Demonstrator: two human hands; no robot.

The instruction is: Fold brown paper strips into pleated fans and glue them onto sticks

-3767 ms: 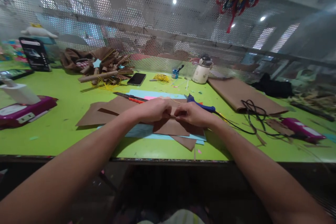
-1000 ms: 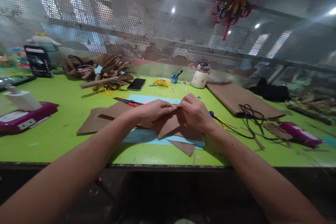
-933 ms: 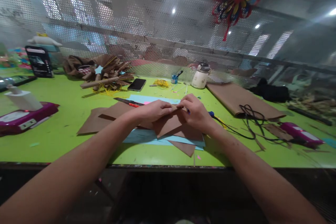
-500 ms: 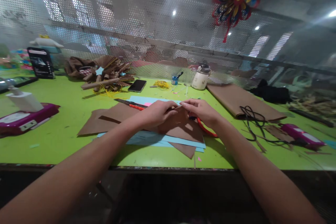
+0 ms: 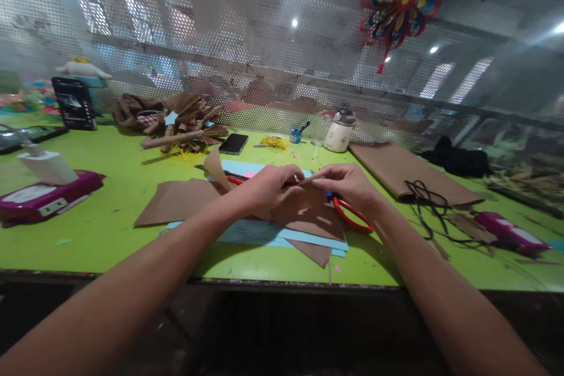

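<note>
Between my two hands is a narrow folded strip of brown paper (image 5: 312, 178), pinched by the fingers of both. My left hand (image 5: 274, 189) grips its left part, and a loose curl of brown paper (image 5: 214, 169) rises behind that wrist. My right hand (image 5: 348, 185) pinches the strip's other end. Red-handled scissors (image 5: 355, 220) lie just below my right hand, their blades mostly hidden. Under my hands, brown paper pieces (image 5: 178, 201) rest over light blue sheets (image 5: 251, 233). A cutter knife (image 5: 235, 177) lies behind my left wrist, partly covered.
On the green table (image 5: 118, 247) stand a purple power strip (image 5: 83, 191) at left and another (image 5: 513, 232) at right, with a black cable (image 5: 425, 205). Farther back are a phone (image 5: 234, 144), a brown paper craft (image 5: 180, 123), a white bottle (image 5: 339, 132) and folded brown paper (image 5: 409, 170).
The brown strip between my fingers now lies flatter and narrower. Its loose end at left has lifted off the table into a curl. The view has shifted slightly.
</note>
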